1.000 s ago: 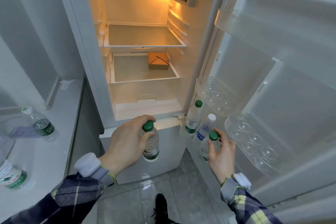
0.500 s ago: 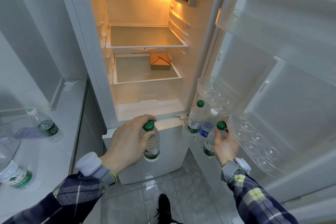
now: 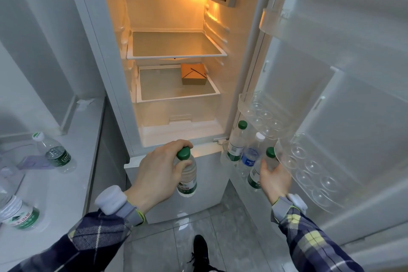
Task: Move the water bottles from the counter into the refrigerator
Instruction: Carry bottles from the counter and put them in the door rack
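My left hand point(image 3: 157, 169) grips a green-capped water bottle point(image 3: 187, 175) by its neck, held upright in front of the open refrigerator point(image 3: 176, 134). My right hand point(image 3: 274, 178) holds a second green-capped bottle point(image 3: 257, 174) by its body at the lower door shelf, beside a green-capped bottle point(image 3: 236, 142) and a white-capped, blue-labelled bottle point(image 3: 250, 157) standing there. On the white counter point(image 3: 72, 161) at the left stand a white-capped bottle with a dark green label point(image 3: 54, 153) and a green-labelled bottle point(image 3: 18, 215) at the edge of view.
The refrigerator door point(image 3: 353, 95) is swung open on the right, with clear egg trays point(image 3: 309, 168) above the bottle shelf. A brown carton point(image 3: 193, 74) sits on the lower glass shelf inside. A flat purple object point(image 3: 33, 162) lies on the counter. My shoe point(image 3: 199, 249) stands on the tiled floor.
My right hand has carried its bottle up and to the right, in under the egg tray on the door shelf. My left hand and its bottle have barely moved.
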Available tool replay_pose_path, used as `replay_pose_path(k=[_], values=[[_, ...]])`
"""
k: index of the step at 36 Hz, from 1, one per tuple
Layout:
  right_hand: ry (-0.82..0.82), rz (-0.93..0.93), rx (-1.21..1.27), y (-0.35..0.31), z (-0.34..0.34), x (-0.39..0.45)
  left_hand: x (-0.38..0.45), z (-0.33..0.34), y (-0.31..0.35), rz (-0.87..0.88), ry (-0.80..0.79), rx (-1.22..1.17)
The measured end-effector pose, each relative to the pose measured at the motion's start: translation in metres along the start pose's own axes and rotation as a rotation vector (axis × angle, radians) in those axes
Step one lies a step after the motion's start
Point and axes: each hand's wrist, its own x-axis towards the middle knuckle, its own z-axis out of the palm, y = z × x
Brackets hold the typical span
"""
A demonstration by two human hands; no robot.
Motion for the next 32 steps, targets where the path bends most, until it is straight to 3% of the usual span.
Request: replay_pose_path(k=[8,12,14,19,23,26,32], values=[[-0.023,0.022,-0.028,0.004,-0.017,-0.018,-0.001,0.004,0.005,0.008,-0.006,0.0],[0.024,-0.272,-0.041,0.019,-0.007,-0.045,-0.001,0.005,0.01,0.021,-0.017,-0.024],[-0.079,-0.463,0.039,0.022,-0.005,-0.064,-0.001,0.006,0.016,0.036,-0.027,-0.034],[-0.515,-0.605,0.026,0.004,-0.006,-0.1,-0.004,0.007,0.033,0.083,-0.06,-0.104],[-0.616,-0.603,0.097,-0.014,-0.014,-0.106,-0.009,0.006,0.052,0.143,-0.073,-0.174],[-0.586,-0.605,0.162,-0.018,-0.02,-0.105,-0.013,0.006,0.06,0.191,-0.113,-0.227],[-0.346,-0.654,0.162,-0.001,-0.028,-0.09,-0.008,0.0,0.052,0.216,-0.165,-0.235]])
